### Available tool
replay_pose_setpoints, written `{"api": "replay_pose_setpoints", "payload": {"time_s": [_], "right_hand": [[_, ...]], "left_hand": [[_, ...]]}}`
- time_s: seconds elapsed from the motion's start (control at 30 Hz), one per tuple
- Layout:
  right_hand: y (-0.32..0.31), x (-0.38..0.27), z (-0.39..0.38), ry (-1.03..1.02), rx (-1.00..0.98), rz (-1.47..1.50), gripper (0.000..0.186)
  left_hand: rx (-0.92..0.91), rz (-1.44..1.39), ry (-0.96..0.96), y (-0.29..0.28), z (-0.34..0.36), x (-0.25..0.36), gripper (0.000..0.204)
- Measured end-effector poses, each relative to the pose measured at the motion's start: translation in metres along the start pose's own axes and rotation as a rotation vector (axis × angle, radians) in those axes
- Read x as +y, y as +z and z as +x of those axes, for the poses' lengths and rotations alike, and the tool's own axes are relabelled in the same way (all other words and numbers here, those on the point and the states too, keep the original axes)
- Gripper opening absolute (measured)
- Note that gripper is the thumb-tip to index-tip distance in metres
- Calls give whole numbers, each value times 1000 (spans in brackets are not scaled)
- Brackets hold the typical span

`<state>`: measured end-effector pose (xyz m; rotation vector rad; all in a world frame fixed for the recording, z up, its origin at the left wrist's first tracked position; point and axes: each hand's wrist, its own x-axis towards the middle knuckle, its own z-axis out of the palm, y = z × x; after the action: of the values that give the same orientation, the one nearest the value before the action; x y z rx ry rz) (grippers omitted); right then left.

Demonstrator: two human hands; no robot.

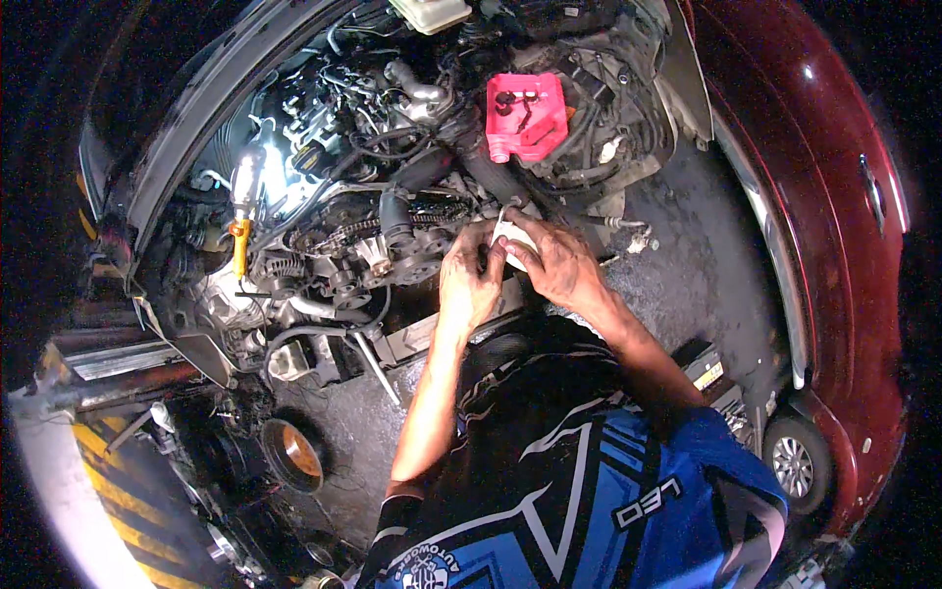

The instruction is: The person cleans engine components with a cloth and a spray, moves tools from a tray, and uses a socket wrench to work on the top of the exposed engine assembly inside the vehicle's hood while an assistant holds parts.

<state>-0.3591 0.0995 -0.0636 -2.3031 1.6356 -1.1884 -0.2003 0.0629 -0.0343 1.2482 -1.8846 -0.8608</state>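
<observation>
My left hand point(471, 275) and my right hand point(554, 265) meet at the front edge of an open engine bay, both closed round a small white piece point(513, 240), perhaps a cloth; anything inside it is too small to make out. My thumbs press on it. Just left of my hands are engine pulleys point(422, 257) and an exposed chain point(358, 216). A curved black hose point(486, 172) runs behind them.
A pink cut-open plastic jug point(520, 123) with small dark parts sits in the bay. A lit yellow work lamp point(238, 240) stands left. A red car point(842, 245) flanks the right. A round pan point(292, 454) and dark removed parts point(191, 486) lie lower left.
</observation>
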Motion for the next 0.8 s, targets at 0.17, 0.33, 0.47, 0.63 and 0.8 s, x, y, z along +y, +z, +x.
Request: {"api": "replay_pose_setpoints", "payload": {"time_s": [0.17, 0.33, 0.47, 0.63, 0.8], "right_hand": [[-15, -9, 11, 354, -84, 301, 36], [-24, -11, 11, 299, -117, 80, 37], [-23, -7, 11, 270, -103, 6, 34], [-24, -3, 8, 110, -32, -3, 27], [5, 4, -5, 317, -36, 65, 31]], "left_hand": [[20, -41, -88, -2, 3, 2, 23], [74, 33, -28, -7, 3, 3, 22], [149, 181, 45, -6, -4, 13, 23], [106, 154, 12, -15, -5, 20, 22], [118, 192, 58, -12, -9, 26, 17]]}}
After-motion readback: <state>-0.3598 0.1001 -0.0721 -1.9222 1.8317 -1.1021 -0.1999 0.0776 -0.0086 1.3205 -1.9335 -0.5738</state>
